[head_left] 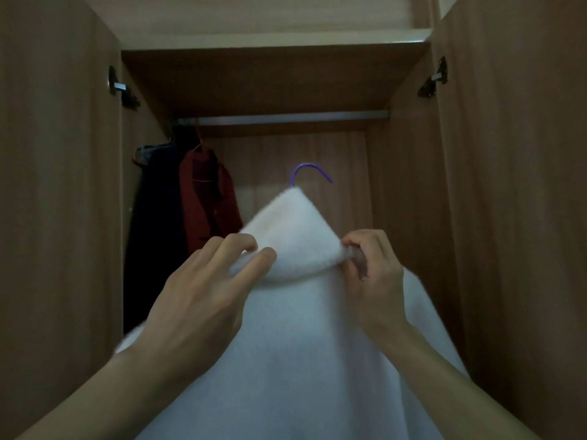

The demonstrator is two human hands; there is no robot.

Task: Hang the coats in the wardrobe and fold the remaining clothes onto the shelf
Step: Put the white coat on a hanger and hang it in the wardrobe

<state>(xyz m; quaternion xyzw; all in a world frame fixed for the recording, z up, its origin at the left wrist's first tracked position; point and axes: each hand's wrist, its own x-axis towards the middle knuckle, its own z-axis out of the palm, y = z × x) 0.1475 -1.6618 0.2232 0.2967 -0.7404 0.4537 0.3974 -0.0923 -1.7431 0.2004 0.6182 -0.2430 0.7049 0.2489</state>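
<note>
White coat point(301, 328) btwn both hands, collar pinched L point(197, 300) & R point(374, 281).

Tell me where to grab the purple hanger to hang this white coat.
Pinch the stem of the purple hanger where it leaves the collar of the white coat, probably from the left: only the hook shows above the fleece, and its open end curls right, which should stay free for the rail.

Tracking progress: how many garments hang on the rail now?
2: a dark coat at the far left of the rail, a red coat beside it. The white coat isn't hung yet. Others may hide behind.
</note>
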